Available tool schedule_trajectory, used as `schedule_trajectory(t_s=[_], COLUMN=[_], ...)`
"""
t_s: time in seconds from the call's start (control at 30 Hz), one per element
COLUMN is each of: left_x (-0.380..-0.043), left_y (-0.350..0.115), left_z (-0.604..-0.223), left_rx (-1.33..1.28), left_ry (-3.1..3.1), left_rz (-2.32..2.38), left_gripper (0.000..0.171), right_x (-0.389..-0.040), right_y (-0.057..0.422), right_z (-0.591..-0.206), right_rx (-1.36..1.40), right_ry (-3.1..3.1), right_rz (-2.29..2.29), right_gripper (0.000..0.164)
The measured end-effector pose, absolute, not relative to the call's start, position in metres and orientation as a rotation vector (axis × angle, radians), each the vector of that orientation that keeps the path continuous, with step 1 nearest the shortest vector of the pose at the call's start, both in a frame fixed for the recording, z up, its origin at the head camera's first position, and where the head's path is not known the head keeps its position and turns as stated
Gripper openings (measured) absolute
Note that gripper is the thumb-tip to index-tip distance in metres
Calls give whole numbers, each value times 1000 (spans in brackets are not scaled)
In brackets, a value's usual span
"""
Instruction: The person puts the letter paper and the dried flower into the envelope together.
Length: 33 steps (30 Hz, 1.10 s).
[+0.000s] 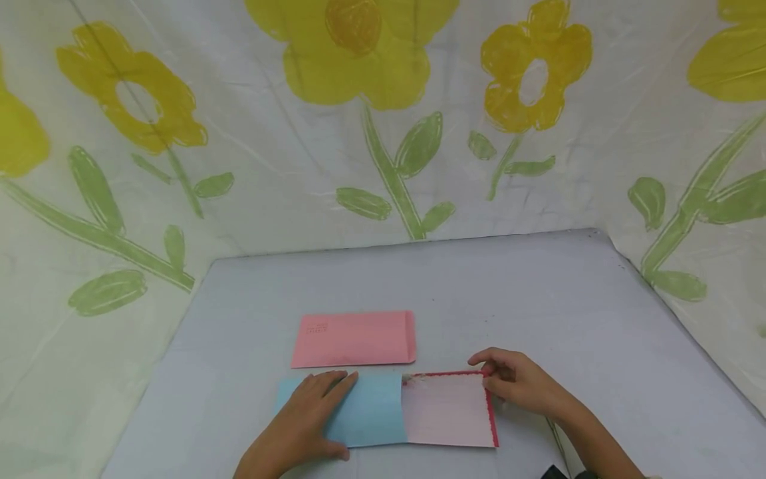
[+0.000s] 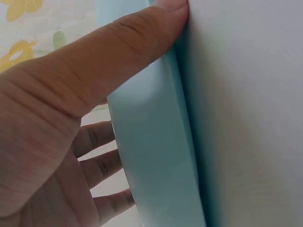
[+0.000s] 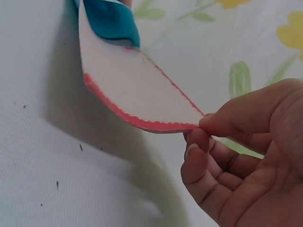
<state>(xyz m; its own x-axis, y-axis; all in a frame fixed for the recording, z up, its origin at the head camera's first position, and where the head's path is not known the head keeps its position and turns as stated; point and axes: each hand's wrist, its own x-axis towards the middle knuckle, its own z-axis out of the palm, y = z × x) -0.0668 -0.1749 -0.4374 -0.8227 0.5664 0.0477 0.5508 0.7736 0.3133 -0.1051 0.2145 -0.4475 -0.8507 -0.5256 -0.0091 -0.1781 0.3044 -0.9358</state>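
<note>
A light-blue envelope (image 1: 377, 412) is held by my left hand (image 1: 305, 416) at its left part, with the thumb along the near edge. In the left wrist view the thumb lies over the edge of the blue envelope (image 2: 147, 132), and the other fingers are behind it. A pale pink card (image 1: 449, 416) with a red scalloped border sticks out from the envelope's right end; its left part is hidden inside. My right hand (image 1: 520, 382) pinches the card's far right corner between thumb and fingers. The right wrist view shows the card (image 3: 137, 90) bending, raised off the table.
Just beyond the blue envelope a pink envelope (image 1: 356, 339) lies flat, its flap at the right and small print at upper left. Everything lies on a white table (image 1: 509, 293). A white curtain (image 1: 269, 179) with painted yellow flowers surrounds its back and sides.
</note>
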Motion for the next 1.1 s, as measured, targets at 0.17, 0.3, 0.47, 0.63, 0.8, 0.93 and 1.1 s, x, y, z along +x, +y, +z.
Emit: schedule_trajectory(t_s=[0.17, 0.3, 0.47, 0.63, 0.8, 0.93, 1.1], left_x=[-66, -66, -66, -65, -65, -65, -66], left_y=[-175, -176, -176, -175, -175, -175, -175], left_z=[-438, -437, -438, -437, -437, -438, -438], left_rx=[928, 926, 925, 968, 964, 952, 966], left_ry=[2917, 2914, 2912, 2932, 2930, 2928, 2935], left_rz=[489, 478, 483, 489, 491, 486, 477], left_gripper=[106, 105, 105, 105, 106, 106, 106], right_x=[-106, -106, -104, -107, -107, -105, -104], right_y=[214, 213, 209, 209, 206, 202, 198], right_z=[-450, -450, -448, -459, -456, -449, -446], right_rx=[-627, -637, -548, -514, -473, -450, -417], right_ry=[2189, 2144, 2142, 2151, 2121, 2124, 2167], right_rz=[-1610, -1654, -1648, -1646, -1659, -1650, -1619], right_gripper=[28, 30, 27, 26, 27, 25, 24])
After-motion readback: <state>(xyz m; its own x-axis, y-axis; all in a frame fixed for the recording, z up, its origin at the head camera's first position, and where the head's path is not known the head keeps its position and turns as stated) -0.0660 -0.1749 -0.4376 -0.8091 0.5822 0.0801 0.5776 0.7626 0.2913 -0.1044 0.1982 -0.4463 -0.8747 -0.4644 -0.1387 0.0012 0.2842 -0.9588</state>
